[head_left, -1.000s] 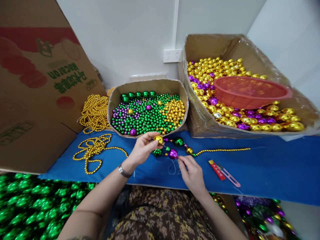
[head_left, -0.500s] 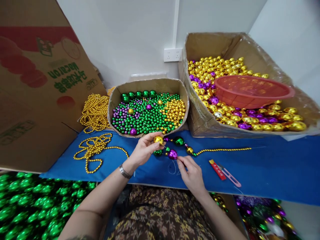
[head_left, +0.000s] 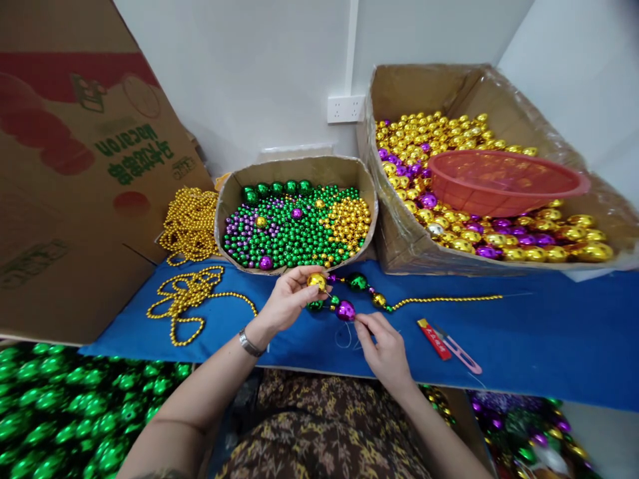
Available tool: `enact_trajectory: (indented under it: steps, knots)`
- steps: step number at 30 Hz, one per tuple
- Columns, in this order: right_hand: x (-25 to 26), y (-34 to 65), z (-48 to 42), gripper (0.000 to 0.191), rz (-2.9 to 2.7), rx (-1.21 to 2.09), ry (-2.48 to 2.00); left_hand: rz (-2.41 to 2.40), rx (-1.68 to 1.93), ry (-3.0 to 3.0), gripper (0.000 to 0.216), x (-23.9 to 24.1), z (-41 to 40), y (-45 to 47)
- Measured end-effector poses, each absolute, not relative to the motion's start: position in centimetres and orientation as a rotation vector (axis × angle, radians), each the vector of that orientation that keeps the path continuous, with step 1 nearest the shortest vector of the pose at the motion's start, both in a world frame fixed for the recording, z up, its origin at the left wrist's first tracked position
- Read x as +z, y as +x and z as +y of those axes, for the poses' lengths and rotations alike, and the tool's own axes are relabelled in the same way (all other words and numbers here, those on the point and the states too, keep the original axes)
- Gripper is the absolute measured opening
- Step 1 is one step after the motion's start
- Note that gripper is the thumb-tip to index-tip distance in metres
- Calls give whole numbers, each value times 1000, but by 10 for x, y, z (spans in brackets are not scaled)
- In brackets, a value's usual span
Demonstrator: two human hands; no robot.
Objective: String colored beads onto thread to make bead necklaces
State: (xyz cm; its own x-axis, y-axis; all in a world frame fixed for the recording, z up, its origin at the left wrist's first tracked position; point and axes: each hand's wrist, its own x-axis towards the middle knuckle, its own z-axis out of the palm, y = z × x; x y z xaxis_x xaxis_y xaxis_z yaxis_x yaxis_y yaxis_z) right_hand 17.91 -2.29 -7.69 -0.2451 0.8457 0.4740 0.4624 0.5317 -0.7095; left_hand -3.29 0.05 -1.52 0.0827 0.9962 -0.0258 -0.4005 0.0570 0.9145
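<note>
Both hands are kept over the front edge of the blue table top [head_left: 549, 332], near its middle. The left hand [head_left: 287, 303] is clamped on a gold ball [head_left: 316, 281], which is held between thumb and fingertips. The right hand [head_left: 384, 349] is closed, its thumb and forefinger pressed together just beside a purple ball [head_left: 345, 310]. A thin pale thread [head_left: 343, 340] is seen looped on the cloth beside that hand, but whether it is caught in the pinch cannot be told.

The two balls belong to a bead string [head_left: 439, 300]. It is laid from the hands toward the right edge, past a green ball [head_left: 357, 281] and a small gold ball [head_left: 378, 300], and it ends in a line of tiny gold beads.

Little has changed since the earlier frames: the same grips are kept, and the string is found in the same place.

A box of small beads [head_left: 299, 169] is set just behind the hands. A larger box of gold balls [head_left: 399, 246], with a red basin [head_left: 504, 179] in it, is set at the back right. Gold bead strands [head_left: 190, 299] are spread toward the left edge, and a red box cutter [head_left: 433, 337] is laid to the right of the right hand.
</note>
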Motion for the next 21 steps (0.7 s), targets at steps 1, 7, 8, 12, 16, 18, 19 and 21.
enact_trajectory:
  steps: [1, 7, 8, 12, 16, 18, 19, 21]
  knots:
    - [-77, 179, -23, 19, -1881, 550, -1071, 866, 1284, 910, 38, -16, 0, -33]
    - [-86, 176, -22, 19, -1731, 875, -1097, 904, 1260, 1038, 40, -23, 1, -34]
    - [-89, 175, -21, 22, -1646, 1013, -1085, 913, 1247, 1067, 41, -24, 2, -35]
    - [-100, 166, -18, 31, -1258, 1506, -970, 910, 1220, 1123, 38, -24, 3, -34]
    - [-101, 157, -18, 35, -981, 1768, -849, 886, 1200, 1181, 37, -21, 0, -32]
    - [-99, 155, -18, 35, -831, 1851, -798, 852, 1170, 1231, 40, -17, 1, -36]
    - [-97, 154, -18, 35, -758, 1883, -780, 848, 1160, 1262, 40, -15, 3, -40]
    - [-94, 155, -17, 35, -638, 1927, -754, 954, 1172, 1377, 41, -8, 16, -54]
